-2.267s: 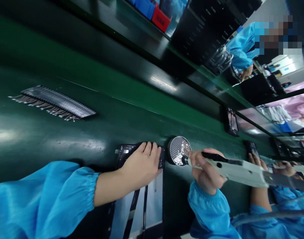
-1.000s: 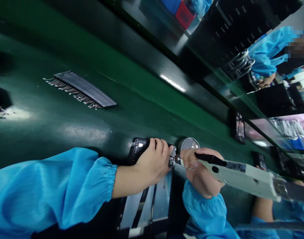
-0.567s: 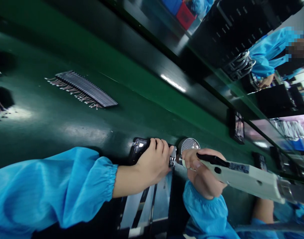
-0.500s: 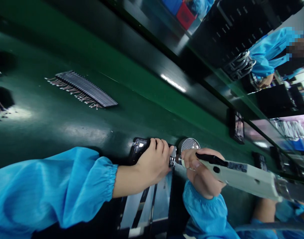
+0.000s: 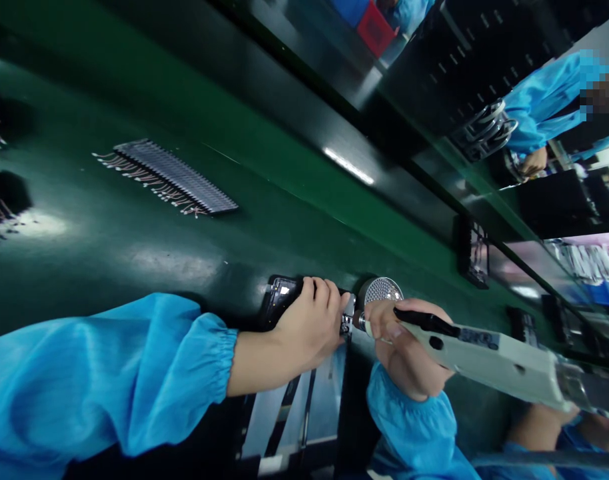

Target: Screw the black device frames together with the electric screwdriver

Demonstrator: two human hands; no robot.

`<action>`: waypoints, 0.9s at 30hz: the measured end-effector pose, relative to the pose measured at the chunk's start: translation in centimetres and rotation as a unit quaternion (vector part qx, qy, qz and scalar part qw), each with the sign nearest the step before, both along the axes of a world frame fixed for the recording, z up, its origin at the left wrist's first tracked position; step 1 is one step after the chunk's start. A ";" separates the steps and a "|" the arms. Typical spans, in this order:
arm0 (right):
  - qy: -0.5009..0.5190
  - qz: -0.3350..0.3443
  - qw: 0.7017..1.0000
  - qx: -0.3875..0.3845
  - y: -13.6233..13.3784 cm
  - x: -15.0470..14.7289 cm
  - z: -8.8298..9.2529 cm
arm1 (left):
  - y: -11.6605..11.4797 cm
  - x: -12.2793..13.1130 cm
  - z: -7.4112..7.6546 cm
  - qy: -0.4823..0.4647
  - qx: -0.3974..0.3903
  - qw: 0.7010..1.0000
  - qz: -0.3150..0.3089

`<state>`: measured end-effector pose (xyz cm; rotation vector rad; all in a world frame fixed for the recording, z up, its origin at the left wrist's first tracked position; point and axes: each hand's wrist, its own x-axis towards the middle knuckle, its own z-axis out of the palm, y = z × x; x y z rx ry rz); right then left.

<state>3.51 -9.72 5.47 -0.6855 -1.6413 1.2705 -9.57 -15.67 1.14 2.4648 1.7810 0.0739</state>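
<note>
My left hand [image 5: 309, 320] lies over the upper end of a flat black device housing [image 5: 277, 300], its fingers curled over the top and closed on it. Below the wrist, the housing's lower part shows pale bluish panels split by dark strips. In my right hand [image 5: 409, 347] is a pale green electric screwdriver [image 5: 494, 357] with a black lever, held nearly level. Its tip meets a small metal part [image 5: 348, 313] at the housing's right edge, beside my left fingers; the screw itself is too small to make out. Just above the tip stands a round dish with a perforated metal top [image 5: 382, 290].
On the green bench [image 5: 109, 240] lies a row of grey parts with thin wires [image 5: 174, 177]. More wired parts [image 5: 2, 203] sit at the left edge. A dark raised rail [image 5: 334, 153] crosses behind. Another person's forearm [image 5: 539, 427] is at lower right; a co-worker's hand [image 5: 534, 162] is at upper right.
My hands, the screwdriver and the housing keep nearly the same place; the view has shifted slightly. The other person's forearm at lower right has moved a little.
</note>
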 end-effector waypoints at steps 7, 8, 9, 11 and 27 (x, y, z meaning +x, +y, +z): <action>-0.007 -0.006 1.000 -0.011 -0.1 0.1 0.1 | 0.0 0.0 0.1 -0.001 0.015 1.000 0.001; -0.006 -0.008 1.000 -0.014 -0.1 0.1 0.1 | 0.0 0.0 0.1 -0.002 0.015 1.000 0.001; -0.004 -0.007 1.000 -0.016 -0.1 0.1 0.1 | 0.0 0.0 0.1 -0.002 0.015 1.000 0.001; 0.005 -0.003 1.000 -0.020 -0.1 0.1 0.1 | -0.1 0.0 0.1 -0.003 0.013 1.000 -0.002; -0.002 0.005 1.000 0.004 0.0 0.2 0.2 | -0.2 0.1 -0.4 -0.014 0.032 0.999 0.006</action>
